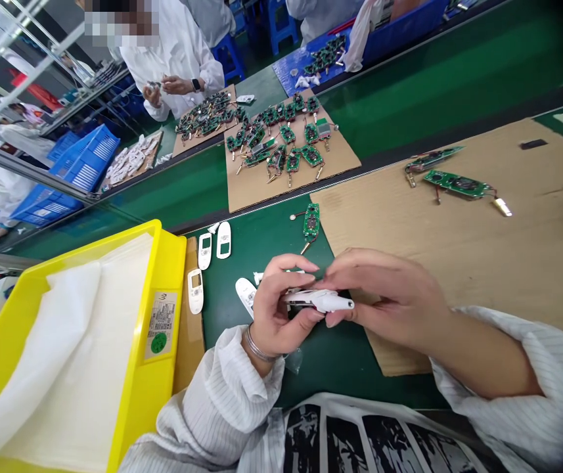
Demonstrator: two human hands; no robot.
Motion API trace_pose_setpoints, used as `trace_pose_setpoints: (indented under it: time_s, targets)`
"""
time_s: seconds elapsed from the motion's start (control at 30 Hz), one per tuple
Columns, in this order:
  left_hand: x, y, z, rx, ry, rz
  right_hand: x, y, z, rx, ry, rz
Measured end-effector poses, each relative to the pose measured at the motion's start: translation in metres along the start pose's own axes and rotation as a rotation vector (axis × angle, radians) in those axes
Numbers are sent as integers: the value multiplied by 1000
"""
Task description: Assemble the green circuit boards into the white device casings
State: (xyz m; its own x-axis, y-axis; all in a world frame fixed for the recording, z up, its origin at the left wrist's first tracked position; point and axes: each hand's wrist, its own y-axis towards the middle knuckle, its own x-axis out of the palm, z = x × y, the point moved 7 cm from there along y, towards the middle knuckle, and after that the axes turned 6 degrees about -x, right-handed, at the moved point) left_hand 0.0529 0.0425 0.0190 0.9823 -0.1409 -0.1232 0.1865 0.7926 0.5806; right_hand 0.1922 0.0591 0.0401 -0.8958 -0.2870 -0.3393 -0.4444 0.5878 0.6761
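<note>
A white plastic device casing with a narrow nozzle-like tip is held edge-on in front of me, its tip pointing right. My left hand is closed around its left end, fingers above and thumb below. On the other side my right hand grips it near the tip, thumb underneath and fingers on top. Hands hide much of the casing. Just beyond them lies a green circuit board with wires. A white shell rests left of my left hand, with several window-cut white covers farther off.
A yellow bin with white sheets stands at the left. Cardboard at the right bears wired boards. Another cardboard sheet carries several boards. Across the line, a co-worker in white handles a small part.
</note>
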Motion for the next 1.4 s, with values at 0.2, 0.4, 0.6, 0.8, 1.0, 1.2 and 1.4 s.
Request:
trace_pose_setpoints:
  time_s: [0.2,0.4,0.6,0.8,1.0,1.2,1.4]
  targets:
    - [-1,0,7,11,-29,-47,-1,2,-16,-124,-55,8]
    - [3,-3,7,-36,-45,-66,1,3,-21,-92,11,2]
    - [7,1,5,-39,-15,-68,-1,1,-14,-38,26,-8]
    - [5,2,-4,-87,21,-65,5,1,11,177,26,-69]
    - [-5,-4,-43,-548,-367,228,4,-11,43,499,131,11]
    - [-22,-7,-53,-653,-506,640,45,-33,57,832,408,-240]
    - [-6,-8,-40,-615,-483,604,70,-34,52,808,626,37]
